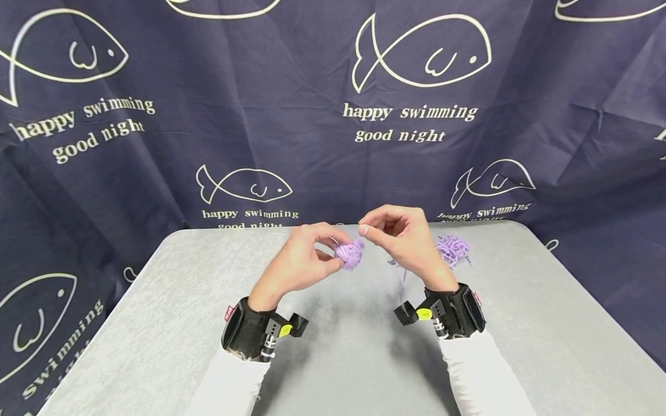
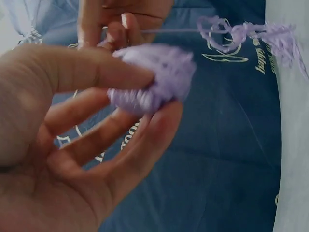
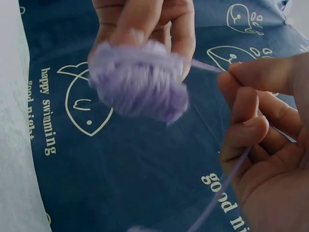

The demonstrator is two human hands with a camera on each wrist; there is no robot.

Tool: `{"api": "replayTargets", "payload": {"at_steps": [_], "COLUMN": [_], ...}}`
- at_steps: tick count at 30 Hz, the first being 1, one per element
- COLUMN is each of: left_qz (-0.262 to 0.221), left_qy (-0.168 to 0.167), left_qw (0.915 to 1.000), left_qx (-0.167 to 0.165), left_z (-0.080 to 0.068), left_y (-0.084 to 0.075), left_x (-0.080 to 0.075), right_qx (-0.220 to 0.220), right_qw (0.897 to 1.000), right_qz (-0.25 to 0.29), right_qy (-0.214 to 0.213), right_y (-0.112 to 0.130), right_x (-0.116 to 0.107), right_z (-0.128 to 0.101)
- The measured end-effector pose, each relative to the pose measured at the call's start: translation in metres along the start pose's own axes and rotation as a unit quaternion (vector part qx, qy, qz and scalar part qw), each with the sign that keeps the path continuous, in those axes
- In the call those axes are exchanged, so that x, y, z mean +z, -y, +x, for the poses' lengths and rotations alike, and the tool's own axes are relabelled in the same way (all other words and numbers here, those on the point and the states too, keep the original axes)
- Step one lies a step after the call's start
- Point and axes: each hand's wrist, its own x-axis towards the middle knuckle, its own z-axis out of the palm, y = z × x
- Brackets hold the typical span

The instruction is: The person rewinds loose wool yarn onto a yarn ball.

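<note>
A small ball of purple yarn (image 1: 350, 254) is pinched between the thumb and fingers of my left hand (image 1: 304, 260), above the table. To its right, my right hand (image 1: 403, 240) pinches a strand of yarn (image 3: 206, 65) between thumb and index finger. That strand runs from the ball to the right fingertips, then trails out below the curled fingers in the right wrist view. Behind the right wrist lies a loose, tangled heap of purple yarn (image 1: 454, 251). In the left wrist view the ball (image 2: 166, 72) looks blurred, its wound strands showing at the lower side.
A grey table (image 1: 343, 370) spreads beneath both hands. Dark blue cloth (image 1: 312, 115) printed with white fish and lettering hangs behind and beside it. Black straps with small cameras (image 1: 252, 329) sit on both wrists.
</note>
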Motion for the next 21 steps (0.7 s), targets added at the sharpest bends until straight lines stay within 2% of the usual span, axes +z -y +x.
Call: {"api": "replayTargets", "payload": {"at_steps": [3, 6, 9, 11, 15, 19, 21], "left_qz": [-0.041, -0.094, -0.153, -0.190, -0.255, -0.304, -0.325], "left_qy": [0.050, 0.083, 0.095, 0.090, 0.039, -0.059, -0.112], "left_qw": [0.9976, 0.9907, 0.9810, 0.9742, 0.9615, 0.9471, 0.9366], "left_qx": [0.026, 0.053, 0.071, 0.082, 0.094, 0.084, 0.069], "left_z": [0.000, -0.001, -0.001, -0.001, -0.002, 0.000, 0.002], "left_y": [-0.003, -0.006, -0.008, -0.010, -0.012, -0.015, -0.015], "left_x": [-0.001, -0.002, -0.004, -0.006, -0.008, -0.009, -0.008], "right_qx": [0.004, 0.018, 0.037, 0.050, 0.069, 0.069, 0.066], "right_qw": [1.000, 1.000, 0.999, 0.999, 0.998, 0.997, 0.997], "right_qz": [-0.002, -0.001, -0.001, -0.002, -0.003, -0.002, -0.004], "right_qy": [-0.017, -0.023, -0.023, -0.019, -0.004, 0.022, 0.039], "right_y": [-0.002, -0.004, -0.006, -0.008, -0.010, -0.010, -0.009], "right_x": [-0.003, -0.005, -0.005, -0.005, -0.004, -0.001, 0.002], "right_z": [0.001, 0.001, 0.002, 0.002, 0.002, 0.001, 0.001]}}
